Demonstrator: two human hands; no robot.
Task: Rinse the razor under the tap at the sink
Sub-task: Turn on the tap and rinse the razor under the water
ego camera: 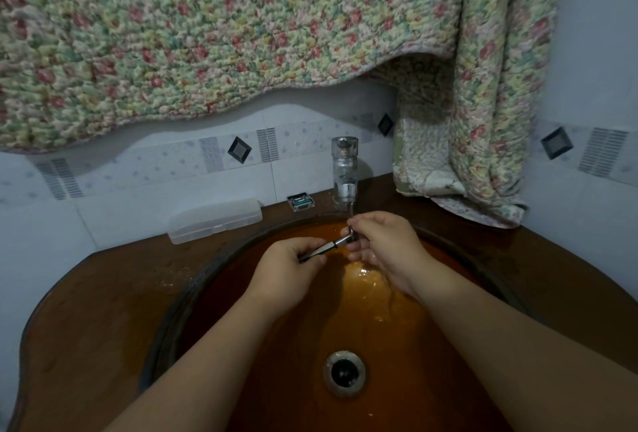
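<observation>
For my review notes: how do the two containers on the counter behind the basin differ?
The long plastic case is frosted white, slim and closed, so its contents are hidden. The small cartridge box is clear, squarish and far shorter, with greenish blade cartridges showing inside. The case lies further left; the box sits close beside the tap. Both rest flat on the brown counter, untouched by either hand.

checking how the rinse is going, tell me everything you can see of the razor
The razor is a slim handle that looks like shiny metal near the head and darker toward the rear. It lies nearly level over the amber basin, rising slightly toward the head. The left hand has its grip on the rear of the handle; the right hand pinches the head end, hiding the blades. That end sits right under the chrome tap, where a thin stream of water falls.
</observation>
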